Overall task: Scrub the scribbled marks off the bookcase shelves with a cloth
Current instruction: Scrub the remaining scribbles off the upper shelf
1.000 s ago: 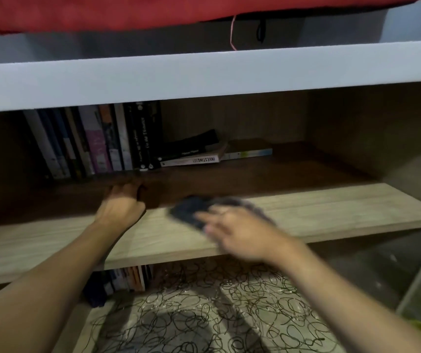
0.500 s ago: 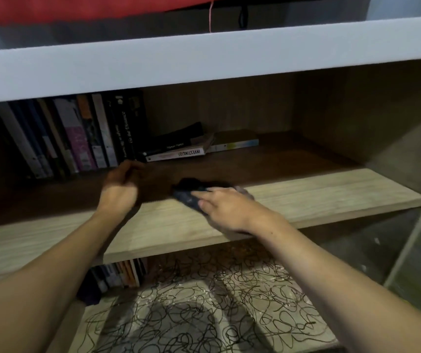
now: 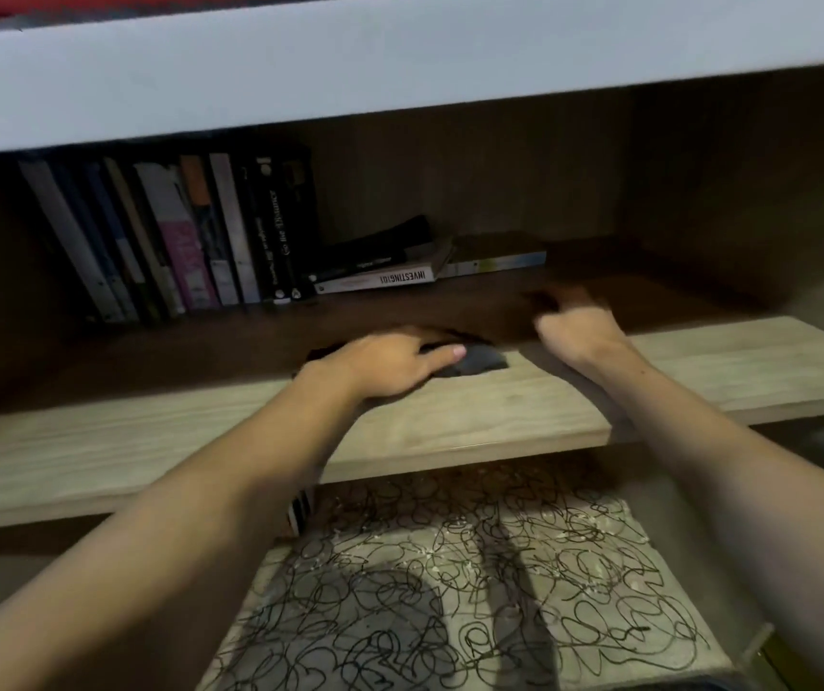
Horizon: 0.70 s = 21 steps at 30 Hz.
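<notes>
both hands are on the middle shelf (image 3: 499, 416) of the bookcase. the left hand (image 3: 390, 364) lies flat over a dark cloth (image 3: 479, 362), fingers stretched out, pressing it down onto the pale wood near the front of the board; only the cloth's right end shows past the fingertips. the right hand (image 3: 577, 324) sits just to the right of it, apart from the cloth, fingers curled in on themselves with nothing visible in them, though it is blurred and half in shadow.

behind the hands, a row of books (image 3: 170, 236) stands upright at the back left, one black spine reading "go the distance" (image 3: 284, 226). next to them a few books lie flat in a low stack; the white spine in front reads "investing101" (image 3: 375, 280), printed upside down from here. other spines are too blurred to read.

below, the lower shelf (image 3: 474, 591) is covered all over in black looping scribbles (image 3: 400, 615). a white board (image 3: 400, 57) runs across the top.
</notes>
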Available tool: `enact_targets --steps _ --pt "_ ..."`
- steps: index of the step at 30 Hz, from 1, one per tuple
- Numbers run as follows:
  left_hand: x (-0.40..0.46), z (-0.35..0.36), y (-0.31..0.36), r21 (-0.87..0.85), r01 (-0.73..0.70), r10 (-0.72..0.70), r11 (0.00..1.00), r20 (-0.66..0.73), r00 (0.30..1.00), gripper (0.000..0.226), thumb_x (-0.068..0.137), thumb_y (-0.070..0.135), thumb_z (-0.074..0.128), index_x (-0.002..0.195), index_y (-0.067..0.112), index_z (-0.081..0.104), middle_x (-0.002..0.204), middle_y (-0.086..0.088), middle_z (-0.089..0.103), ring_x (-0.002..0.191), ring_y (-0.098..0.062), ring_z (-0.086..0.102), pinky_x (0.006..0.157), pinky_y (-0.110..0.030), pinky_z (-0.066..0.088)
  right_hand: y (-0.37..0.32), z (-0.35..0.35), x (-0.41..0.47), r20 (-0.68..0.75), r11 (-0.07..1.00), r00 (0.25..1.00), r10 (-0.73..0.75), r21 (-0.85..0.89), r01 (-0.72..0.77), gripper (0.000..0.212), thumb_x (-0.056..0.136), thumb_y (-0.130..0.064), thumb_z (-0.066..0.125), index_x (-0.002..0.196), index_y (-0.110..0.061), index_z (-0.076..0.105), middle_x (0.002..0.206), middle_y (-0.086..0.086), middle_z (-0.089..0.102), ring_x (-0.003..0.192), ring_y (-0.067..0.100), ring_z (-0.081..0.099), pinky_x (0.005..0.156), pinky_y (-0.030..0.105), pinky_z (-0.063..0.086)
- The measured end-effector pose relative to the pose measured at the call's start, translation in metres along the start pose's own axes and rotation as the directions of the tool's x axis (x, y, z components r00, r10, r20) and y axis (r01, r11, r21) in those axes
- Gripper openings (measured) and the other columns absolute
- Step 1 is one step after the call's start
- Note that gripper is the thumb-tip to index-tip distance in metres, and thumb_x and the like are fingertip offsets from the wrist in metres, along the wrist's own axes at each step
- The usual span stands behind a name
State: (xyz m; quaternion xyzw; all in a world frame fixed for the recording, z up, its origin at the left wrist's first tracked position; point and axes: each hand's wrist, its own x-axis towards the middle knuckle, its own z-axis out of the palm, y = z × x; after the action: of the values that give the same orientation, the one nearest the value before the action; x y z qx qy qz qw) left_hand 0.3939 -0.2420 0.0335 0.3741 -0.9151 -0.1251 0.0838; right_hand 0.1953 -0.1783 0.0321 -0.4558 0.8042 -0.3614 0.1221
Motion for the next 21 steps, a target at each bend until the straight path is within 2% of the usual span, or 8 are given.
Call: enact_targets --steps 4,8,10,13,15,17,18,21 --pt "-0.029 0.012 0.022 -0.024 -0.242 0.24 0.97 -0.051 0.969 0.032 0.097 0.047 0.046 0.123 0.037 0.062 0.134 0.015 0.056 0.128 -0.011 0.049 0.107 -0.029 0.038 0.0 0.001 0.007 0.0 0.993 0.998 -0.058 -0.105 0.058 0.023 0.093 -0.024 0.05 0.113 -0.013 0.057 0.097 0.008 0.051 0.09 0.025 0.05 0.077 0.03 0.038" --pt "-0.108 -0.014 -0.016 -0.142 -0.282 0.275 0.949 -0.066 0.959 0.019 0.091 0.038 0.054 0.086 0.05 0.067 0.108 0.037 0.061 0.105 0.02 0.052 0.089 -0.001 0.034 0.005 0.002 0.007 0.055 0.987 0.992 -0.11 -0.11 0.116 0.01 0.093 -0.026 0.052 0.103 -0.021 0.055 0.093 0.003 0.052 0.084 0.019 0.046 0.075 0.029 0.036" --pt "-0.095 -0.017 -0.029 -0.084 -0.185 0.173 0.979 -0.132 0.976 0.022 0.092 0.04 0.052 0.103 0.04 0.071 0.114 0.032 0.061 0.107 0.009 0.057 0.084 0.0 0.033 -0.001 0.009 0.007 0.078 0.981 0.993 -0.089 -0.168 0.101 0.014 0.093 -0.027 0.052 0.104 -0.02 0.056 0.099 0.007 0.055 0.088 0.023 0.05 0.077 0.032 0.041" --pt "-0.051 0.003 -0.003 0.045 -0.112 0.117 0.993 -0.116 0.986 0.038 0.095 0.05 0.046 0.124 0.033 0.063 0.129 0.01 0.061 0.118 -0.015 0.058 0.096 -0.021 0.042 -0.016 0.022 0.005 0.111 0.942 0.992 -0.056 -0.323 0.089 0.025 0.093 -0.033 0.048 0.113 -0.018 0.054 0.11 0.011 0.055 0.101 0.028 0.053 0.09 0.04 0.044" --pt "-0.062 0.015 0.016 0.013 -0.252 0.252 0.968 -0.079 0.964 0.041 0.094 0.053 0.045 0.126 0.033 0.061 0.136 0.014 0.055 0.129 -0.007 0.047 0.111 -0.029 0.034 -0.022 0.024 0.004 0.129 0.914 0.991 -0.039 -0.395 0.087 0.029 0.094 -0.035 0.046 0.117 -0.02 0.052 0.116 0.011 0.053 0.109 0.03 0.051 0.096 0.043 0.042" --pt "-0.091 0.006 -0.004 -0.045 -0.291 0.29 0.956 -0.013 0.957 0.039 0.093 0.051 0.045 0.125 0.034 0.061 0.138 0.021 0.049 0.132 0.003 0.039 0.113 -0.023 0.027 -0.019 0.021 0.005 0.16 0.894 0.986 -0.055 -0.432 0.12 0.032 0.094 -0.036 0.044 0.123 -0.022 0.05 0.124 0.01 0.051 0.115 0.03 0.049 0.099 0.044 0.04" --pt "-0.098 -0.001 -0.025 -0.046 -0.237 0.236 0.971 -0.017 0.972 0.039 0.092 0.049 0.045 0.123 0.033 0.062 0.136 0.02 0.051 0.129 0.003 0.042 0.11 -0.02 0.031 -0.016 0.018 0.005 0.175 0.885 0.982 -0.067 -0.444 0.14 0.033 0.095 -0.037 0.044 0.124 -0.023 0.049 0.126 0.01 0.05 0.116 0.03 0.048 0.1 0.045 0.039" --pt "-0.071 -0.027 -0.071 -0.043 0.232 -0.236 0.972 -0.129 0.963 0.037 0.098 0.043 0.043 0.131 0.032 0.056 0.137 0.005 0.055 0.122 -0.013 0.052 0.097 -0.019 0.036 -0.012 0.01 0.005 0.215 0.871 0.974 -0.071 -0.463 0.166 0.035 0.098 -0.038 0.041 0.128 -0.022 0.048 0.129 0.011 0.049 0.115 0.031 0.049 0.097 0.042 0.039"
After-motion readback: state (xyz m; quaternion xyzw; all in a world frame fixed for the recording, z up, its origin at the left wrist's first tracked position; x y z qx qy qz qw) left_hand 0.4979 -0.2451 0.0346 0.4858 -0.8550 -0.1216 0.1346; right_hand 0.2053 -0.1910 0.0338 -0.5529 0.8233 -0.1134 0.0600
